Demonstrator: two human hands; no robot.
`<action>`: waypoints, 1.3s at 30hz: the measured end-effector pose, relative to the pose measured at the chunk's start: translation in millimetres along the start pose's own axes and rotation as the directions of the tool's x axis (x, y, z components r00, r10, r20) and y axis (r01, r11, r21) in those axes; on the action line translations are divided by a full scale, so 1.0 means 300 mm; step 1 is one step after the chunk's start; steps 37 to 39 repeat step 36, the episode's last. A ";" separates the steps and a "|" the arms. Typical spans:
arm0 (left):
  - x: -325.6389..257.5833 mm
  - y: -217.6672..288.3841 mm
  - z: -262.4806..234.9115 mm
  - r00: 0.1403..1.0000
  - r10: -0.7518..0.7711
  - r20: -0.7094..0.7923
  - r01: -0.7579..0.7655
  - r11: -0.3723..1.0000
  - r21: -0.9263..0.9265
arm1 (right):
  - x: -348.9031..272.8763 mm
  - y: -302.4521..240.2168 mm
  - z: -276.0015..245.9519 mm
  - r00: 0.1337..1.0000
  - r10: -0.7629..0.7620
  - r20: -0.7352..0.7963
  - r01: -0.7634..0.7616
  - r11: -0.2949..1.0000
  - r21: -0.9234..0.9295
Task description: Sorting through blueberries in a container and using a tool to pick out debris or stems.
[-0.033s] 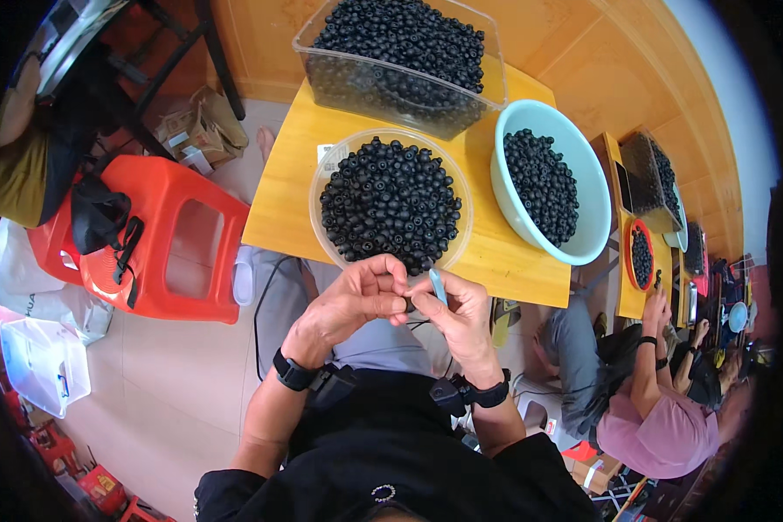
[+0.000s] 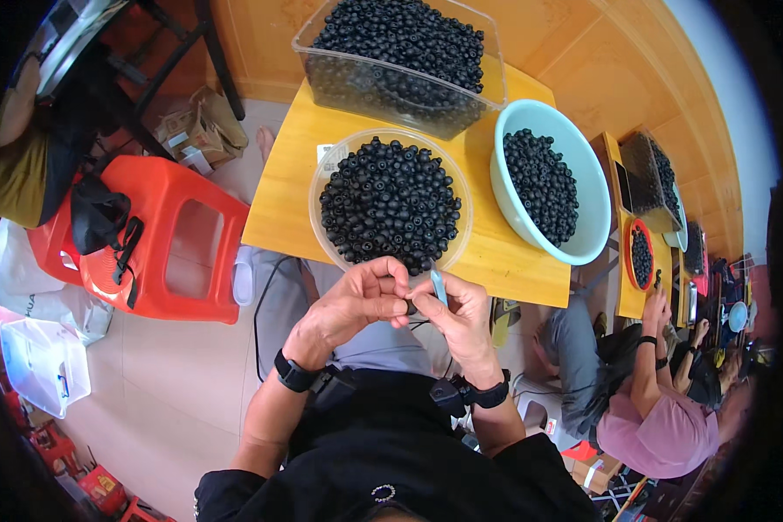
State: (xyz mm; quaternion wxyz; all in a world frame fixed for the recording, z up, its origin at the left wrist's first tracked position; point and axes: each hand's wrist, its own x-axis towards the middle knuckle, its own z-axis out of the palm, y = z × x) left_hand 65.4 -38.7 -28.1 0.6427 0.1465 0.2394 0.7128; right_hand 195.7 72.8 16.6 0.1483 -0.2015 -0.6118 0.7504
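My left hand point(image 2: 357, 304) pinches a small black bead-like piece point(image 2: 411, 307) between thumb and fingers, just in front of the yellow table's near edge. Close against it, my right hand point(image 2: 463, 324) grips a slim tool with a pale blue handle point(image 2: 438, 285), its thumb and finger near the same piece. The tool's working end is hidden by the fingers. Right beyond both hands stands a round clear tub point(image 2: 316, 202), heaped with black pieces point(image 2: 390, 200) that have holes in them.
On the yellow table point(image 2: 278, 217) are a clear rectangular bin point(image 2: 391, 74) and a light blue basin point(image 2: 602, 204), both holding black pieces. A red stool point(image 2: 152, 196) with a black strap stands at left. Co-workers sit at right, one in a pink shirt point(image 2: 657, 426).
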 end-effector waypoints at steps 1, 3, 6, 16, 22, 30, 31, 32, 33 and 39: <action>0.000 -0.005 0.003 0.999 -0.039 0.027 0.040 0.999 -0.021 | -0.004 -0.001 -0.009 1.000 0.015 -0.005 -0.015 1.000 -0.025; 0.002 -0.025 -0.005 0.999 -0.024 0.029 0.025 0.999 -0.030 | -0.011 -0.002 -0.023 0.996 -0.075 0.038 0.080 0.984 -0.162; -0.001 -0.031 0.003 1.000 -0.018 -0.014 0.018 0.999 0.027 | -0.017 -0.017 -0.042 0.985 -0.149 0.091 0.172 0.920 -0.352; 0.021 0.039 0.009 0.880 0.354 -0.318 -0.071 0.759 0.647 | 0.115 -0.172 -0.392 0.694 -0.544 -0.471 0.030 0.676 -0.737; 0.128 -0.006 0.035 0.901 0.431 -0.050 -0.046 0.209 0.977 | 0.099 -0.119 -0.353 0.660 -0.689 -0.299 0.119 0.489 -0.864; 0.210 0.005 0.008 0.935 0.230 0.272 -0.227 -0.202 0.953 | 0.038 0.014 -0.288 0.760 -0.542 -0.359 0.068 0.616 -0.785; 0.215 0.009 0.011 0.946 0.189 0.264 -0.225 -0.204 0.953 | 0.036 0.017 -0.281 0.775 -0.523 -0.353 0.055 0.613 -0.788; 0.220 0.003 0.011 0.946 0.190 0.263 -0.224 -0.204 0.953 | 0.034 0.019 -0.276 0.790 -0.505 -0.347 0.042 0.610 -0.791; 0.225 -0.005 0.012 0.937 0.211 0.277 -0.231 -0.220 0.948 | 0.031 0.025 -0.274 0.803 -0.484 -0.349 0.036 0.623 -0.781; 0.228 -0.014 0.004 0.928 0.240 0.286 -0.244 -0.191 0.951 | 0.030 0.026 -0.256 0.817 -0.452 -0.358 0.010 0.633 -0.774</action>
